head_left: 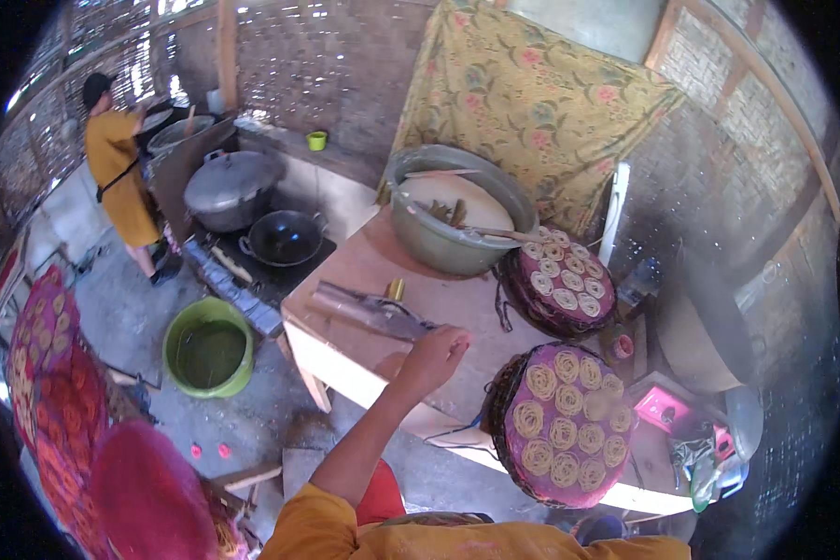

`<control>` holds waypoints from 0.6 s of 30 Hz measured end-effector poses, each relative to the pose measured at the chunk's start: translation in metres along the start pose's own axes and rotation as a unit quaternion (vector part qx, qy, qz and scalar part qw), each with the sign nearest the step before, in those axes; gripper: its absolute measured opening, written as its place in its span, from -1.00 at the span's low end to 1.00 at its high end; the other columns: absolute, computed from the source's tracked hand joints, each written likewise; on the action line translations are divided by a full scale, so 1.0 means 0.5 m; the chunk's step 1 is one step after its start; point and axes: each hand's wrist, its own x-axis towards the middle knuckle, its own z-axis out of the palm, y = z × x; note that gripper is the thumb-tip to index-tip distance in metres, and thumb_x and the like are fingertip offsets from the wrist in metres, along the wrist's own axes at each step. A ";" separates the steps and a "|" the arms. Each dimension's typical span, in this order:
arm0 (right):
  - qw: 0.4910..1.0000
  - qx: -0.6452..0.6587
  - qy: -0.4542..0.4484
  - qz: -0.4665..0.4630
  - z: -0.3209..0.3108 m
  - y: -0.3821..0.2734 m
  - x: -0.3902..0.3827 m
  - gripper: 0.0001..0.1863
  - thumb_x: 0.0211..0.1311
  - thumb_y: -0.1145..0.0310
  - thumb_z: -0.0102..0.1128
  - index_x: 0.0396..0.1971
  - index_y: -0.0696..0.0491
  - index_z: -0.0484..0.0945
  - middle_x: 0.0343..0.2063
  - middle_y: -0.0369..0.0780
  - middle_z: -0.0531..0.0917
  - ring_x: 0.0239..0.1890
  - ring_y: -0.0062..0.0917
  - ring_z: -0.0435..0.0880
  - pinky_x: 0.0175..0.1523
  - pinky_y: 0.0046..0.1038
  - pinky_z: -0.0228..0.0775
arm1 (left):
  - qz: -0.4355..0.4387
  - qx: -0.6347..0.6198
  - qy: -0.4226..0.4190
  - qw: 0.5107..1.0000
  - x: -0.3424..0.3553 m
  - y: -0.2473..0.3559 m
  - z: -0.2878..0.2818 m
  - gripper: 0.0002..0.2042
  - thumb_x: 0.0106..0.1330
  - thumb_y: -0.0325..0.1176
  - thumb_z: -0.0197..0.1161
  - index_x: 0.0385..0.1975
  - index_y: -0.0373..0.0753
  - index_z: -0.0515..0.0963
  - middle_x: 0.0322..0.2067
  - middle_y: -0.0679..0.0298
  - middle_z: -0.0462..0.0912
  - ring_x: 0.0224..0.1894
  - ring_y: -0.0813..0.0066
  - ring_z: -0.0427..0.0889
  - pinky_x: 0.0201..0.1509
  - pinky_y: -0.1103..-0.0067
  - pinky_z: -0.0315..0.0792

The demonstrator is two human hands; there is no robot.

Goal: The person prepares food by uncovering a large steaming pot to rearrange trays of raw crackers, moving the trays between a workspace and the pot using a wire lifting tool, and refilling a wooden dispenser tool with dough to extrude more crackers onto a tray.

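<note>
"What is the left hand [436,357] doing on your feed?"

"I'm seeing it hanging over the pinkish-brown wooden bench [355,266], right by the near end of a long grey cylinder [369,313] that is lying there. Its fingers are looking bent, but from this far off I can't tell whether they are gripping anything. The right hand is sitting outside my view, so I can't tell about its fingers."

"And around the cylinder?"

"A small shiny gold-coloured piece [396,289] is resting just beyond it. Farther back, a big round grey-green basin [429,241] is holding something pale."

"To the right?"

"I'm looking at a round pink tray with dark sides [579,497], carrying cream-coloured coils of thin strands [563,432]. A second such tray [527,303] is standing behind it, beside the basin."

"Are you reading any labels?"

"I'm spotting a bright pink rectangular thing [661,408] near the closer tray, but its markings are too small for me to make out."

"Who else is there?"

"A person in mustard-yellow clothing [117,168] is standing at far left, and a bright green tub [217,388] is sitting on the grey floor [173,420]."
</note>
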 end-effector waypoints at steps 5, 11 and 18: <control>0.999 0.031 -0.003 0.032 -0.019 -0.070 -0.003 -0.72 0.23 0.34 0.02 -0.11 0.15 0.42 -0.38 -0.17 0.58 -0.29 -0.46 0.54 -0.16 -0.41 0.40 | 0.058 0.161 -0.202 0.964 0.201 -0.139 0.098 -0.82 0.12 -0.49 0.08 -0.29 -0.31 0.53 -0.29 -0.04 0.56 -0.19 0.05 0.55 -0.13 0.34 0.43; 0.995 0.080 -0.002 0.067 -0.049 -0.178 -0.028 -0.75 0.24 0.35 0.02 -0.14 0.14 0.45 -0.40 -0.21 0.59 -0.32 -0.51 0.55 -0.18 -0.44 0.41 | 0.166 0.297 -0.412 0.845 0.341 -0.306 0.258 -0.76 0.10 -0.48 0.07 -0.20 -0.25 0.51 -0.23 0.03 0.55 -0.15 0.02 0.53 -0.07 0.21 0.43; 0.990 0.126 -0.024 0.061 -0.116 -0.331 -0.048 -0.78 0.26 0.35 0.02 -0.18 0.13 0.50 -0.43 -0.26 0.60 -0.35 -0.57 0.55 -0.20 -0.48 0.42 | 0.305 0.286 -0.373 0.828 0.415 -0.352 0.296 -0.71 0.19 -0.44 -0.03 -0.08 -0.22 0.45 -0.21 0.13 0.57 -0.19 0.17 0.57 -0.12 0.27 0.45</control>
